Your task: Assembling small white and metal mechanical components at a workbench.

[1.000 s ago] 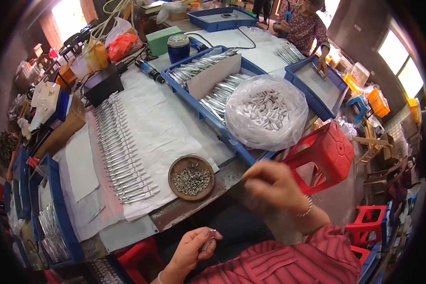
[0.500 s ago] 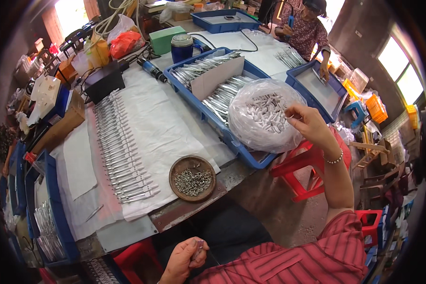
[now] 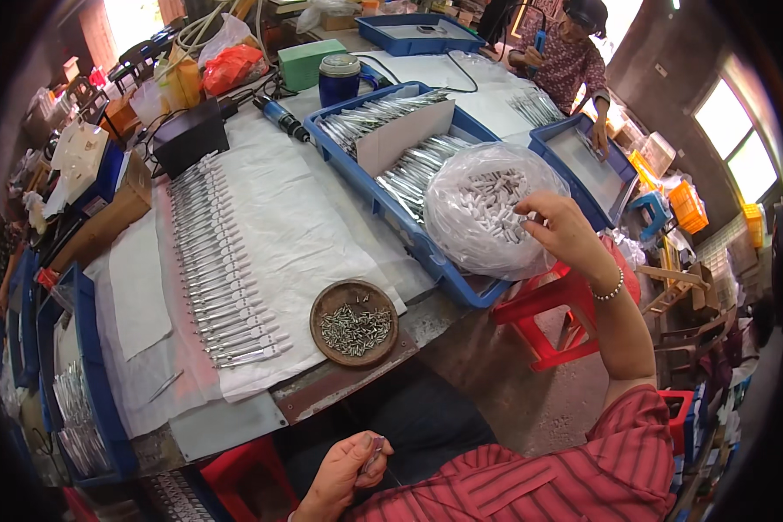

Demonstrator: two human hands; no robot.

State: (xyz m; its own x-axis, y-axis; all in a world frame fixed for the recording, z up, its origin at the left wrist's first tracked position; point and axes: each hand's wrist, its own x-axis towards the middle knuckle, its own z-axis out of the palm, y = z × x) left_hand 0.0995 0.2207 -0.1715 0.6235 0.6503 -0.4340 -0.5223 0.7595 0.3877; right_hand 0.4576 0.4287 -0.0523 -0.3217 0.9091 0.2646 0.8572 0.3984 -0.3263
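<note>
My right hand reaches over a clear plastic bag full of small whitish cylindrical pieces. Its fingers are curved, with a gap between thumb and forefinger, and nothing shows in them. Low in front of my body, my left hand is closed around something small and pinkish-grey, mostly hidden by the fingers. The bag rests on the near end of a blue tray holding many slim silvery pen-like rods. A round wooden bowl of tiny metal pins stands at the table's front edge.
A long row of silvery rods lies on white sheeting. A blue electric screwdriver and a blue mug stand behind. Another person works across the table by a blue tray. A red stool stands below the bag.
My right hand has moved slightly left and lower over the pieces in the bag. The left hand stays closed, shifted a little right in view. The whole view has shifted slightly.
</note>
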